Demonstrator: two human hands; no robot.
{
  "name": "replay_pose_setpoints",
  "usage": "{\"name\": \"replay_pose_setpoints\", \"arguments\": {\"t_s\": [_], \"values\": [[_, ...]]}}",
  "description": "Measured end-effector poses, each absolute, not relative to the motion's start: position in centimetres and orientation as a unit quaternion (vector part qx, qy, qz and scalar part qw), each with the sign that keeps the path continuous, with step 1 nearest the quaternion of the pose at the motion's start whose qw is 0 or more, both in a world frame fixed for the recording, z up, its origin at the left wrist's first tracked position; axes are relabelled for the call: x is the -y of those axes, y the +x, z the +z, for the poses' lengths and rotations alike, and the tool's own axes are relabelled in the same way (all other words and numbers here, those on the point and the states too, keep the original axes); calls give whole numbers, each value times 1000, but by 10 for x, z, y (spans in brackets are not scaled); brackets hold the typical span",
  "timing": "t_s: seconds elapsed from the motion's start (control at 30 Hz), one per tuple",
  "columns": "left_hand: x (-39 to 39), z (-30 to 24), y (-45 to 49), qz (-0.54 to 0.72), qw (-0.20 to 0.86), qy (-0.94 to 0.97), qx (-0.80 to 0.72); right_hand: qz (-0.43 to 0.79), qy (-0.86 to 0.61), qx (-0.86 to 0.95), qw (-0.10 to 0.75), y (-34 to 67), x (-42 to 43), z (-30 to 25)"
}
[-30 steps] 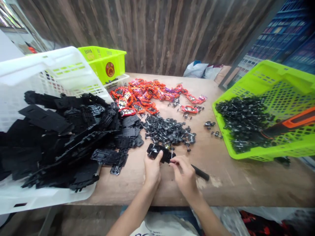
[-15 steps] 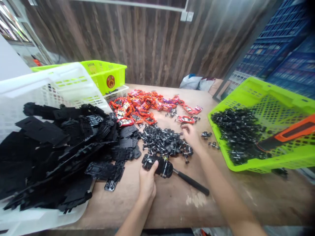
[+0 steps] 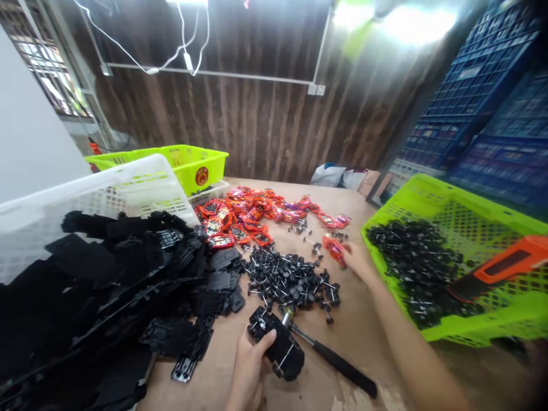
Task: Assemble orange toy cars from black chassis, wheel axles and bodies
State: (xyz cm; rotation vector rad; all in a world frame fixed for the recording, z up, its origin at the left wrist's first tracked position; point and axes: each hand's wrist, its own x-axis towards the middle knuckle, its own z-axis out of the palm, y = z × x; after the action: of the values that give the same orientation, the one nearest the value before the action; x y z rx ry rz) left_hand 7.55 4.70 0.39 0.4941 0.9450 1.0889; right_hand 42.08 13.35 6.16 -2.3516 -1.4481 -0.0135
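Note:
My left hand [image 3: 252,362] is closed round a black toy car chassis [image 3: 280,347], thumb on top, with metal axles showing across it. Slightly blurred, my right hand [image 3: 351,258] grips a red toy car body [image 3: 334,250] just above the table, right of the axle pile. Several wheel axles [image 3: 291,277] with black wheels lie heaped between the hands. Beside the chassis rests a hammer [image 3: 342,364] with a black handle, its head partly behind the chassis. Beyond the axles spreads a pile of red car bodies [image 3: 252,211].
A white basket [image 3: 171,182] spilling black chassis plates [image 3: 98,285] stands at left. Behind it is a yellow-green basket [image 3: 209,171]. Another green basket [image 3: 432,197] at right holds wheel axles and an orange-and-black tool [image 3: 505,268]. Blue crates [image 3: 466,97] are stacked behind.
My right hand has taken hold of a red car body and moved it right and nearer. My left hand still holds the chassis, now tilted more. The camera view has tipped upward.

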Motion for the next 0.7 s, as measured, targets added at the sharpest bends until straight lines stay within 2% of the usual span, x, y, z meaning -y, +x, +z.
{"name": "replay_pose_setpoints", "arguments": {"t_s": [0.17, 0.27, 0.43, 0.53, 0.6, 0.7], "values": [[-48, 2, 80, 455, 740, 272, -414, 101, -786, 597, 124, 432, -31, 52], [-45, 3, 86, 437, 757, 275, -400, 70, -804, 579, 114, 415, -2, 37], [-36, 7, 91, 432, 766, 264, -395, -75, -864, 489, 96, 367, 24, 1], [-31, 10, 90, 403, 782, 261, -397, -143, -871, 448, 140, 346, 41, -16], [-28, 12, 87, 381, 791, 274, -392, -152, -896, 380, 171, 343, 49, -20], [-24, 13, 85, 366, 801, 300, -368, -79, -939, 304, 141, 352, 51, -15]]}}
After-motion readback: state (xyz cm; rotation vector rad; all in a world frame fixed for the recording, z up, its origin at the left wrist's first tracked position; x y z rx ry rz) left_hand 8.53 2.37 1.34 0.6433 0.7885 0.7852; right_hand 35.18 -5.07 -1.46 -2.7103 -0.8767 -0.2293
